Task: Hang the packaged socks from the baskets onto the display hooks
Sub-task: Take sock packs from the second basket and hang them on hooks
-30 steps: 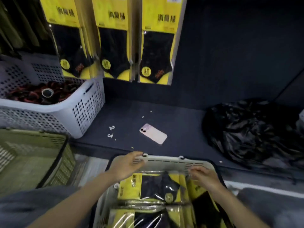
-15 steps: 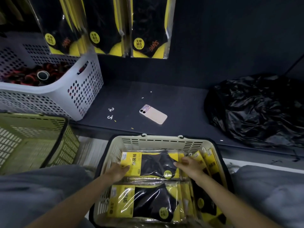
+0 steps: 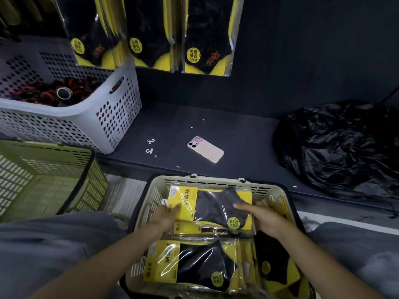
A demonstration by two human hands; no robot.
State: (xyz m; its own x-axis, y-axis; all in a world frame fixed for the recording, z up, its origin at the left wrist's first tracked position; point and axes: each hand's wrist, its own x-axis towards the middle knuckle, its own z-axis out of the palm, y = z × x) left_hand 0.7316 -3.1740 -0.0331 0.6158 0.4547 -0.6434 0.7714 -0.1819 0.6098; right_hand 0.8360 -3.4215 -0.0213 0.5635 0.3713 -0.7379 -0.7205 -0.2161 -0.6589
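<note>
Both hands are down in the beige basket (image 3: 216,181), on the top sock pack (image 3: 218,205). The left hand (image 3: 166,216) grips the pack's yellow card end, fingers (image 3: 175,207) laid over the top face. The right hand (image 3: 262,216) grips the opposite end, with one finger (image 3: 238,206) stretched across the black sock part. Thumbs are hidden, so I can't tell how far they wrap under.

The pack lies roughly flat and crosswise at the far end of the basket, on top of other packs. More packs (image 3: 194,264) fill the near end, and some stand on edge along the right wall.

The basket sits on the floor between grey trouser legs (image 3: 54,244), just in front of a dark shelf (image 3: 244,134).

On the shelf:
- phone (image 3: 205,149), face down, near the middle
- two small white hooks (image 3: 150,145), left of the phone
- white basket (image 3: 86,121) at left, holding red and black items
- crumpled black plastic bag (image 3: 341,147) at right

A green basket (image 3: 47,169) sits on the floor at left, just beside the white one.

Hanging packs (image 3: 207,39) line the wall above the shelf, in three rows side by side; the leftmost row overlaps the white basket's rim.
</note>
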